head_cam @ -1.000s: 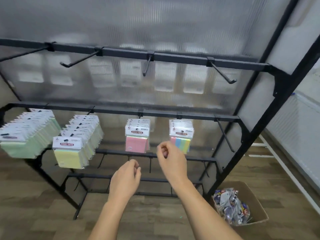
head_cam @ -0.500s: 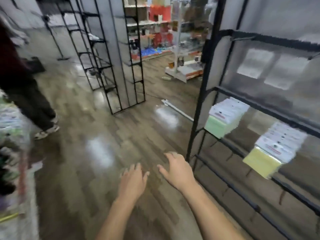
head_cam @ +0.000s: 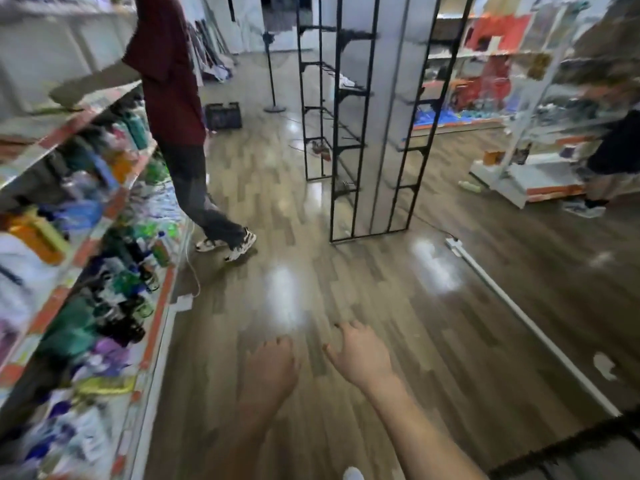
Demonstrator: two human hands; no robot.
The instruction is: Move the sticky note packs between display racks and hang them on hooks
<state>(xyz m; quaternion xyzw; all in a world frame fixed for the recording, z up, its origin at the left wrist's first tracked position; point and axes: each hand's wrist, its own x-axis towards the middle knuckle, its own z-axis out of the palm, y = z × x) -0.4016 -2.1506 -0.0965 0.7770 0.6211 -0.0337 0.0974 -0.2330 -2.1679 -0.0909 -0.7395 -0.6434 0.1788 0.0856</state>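
No sticky note packs are seen, and with the left hand (head_cam: pixel 268 367) and right hand (head_cam: pixel 362 353) apparently held loose and empty over the floor (head_cam: pixel 398 306), a walk to fetch more is judged underway.

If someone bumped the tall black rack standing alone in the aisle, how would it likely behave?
The black rack looks tall and narrow, so it might rock or tip. Its thin bars appear nearly bare, suggesting it is fairly light. The glossy floor might let it slide.

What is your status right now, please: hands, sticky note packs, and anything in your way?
Left hand and right hand open, holding nothing. No sticky note packs in view. Person in dark red top ahead left, black rack ahead.
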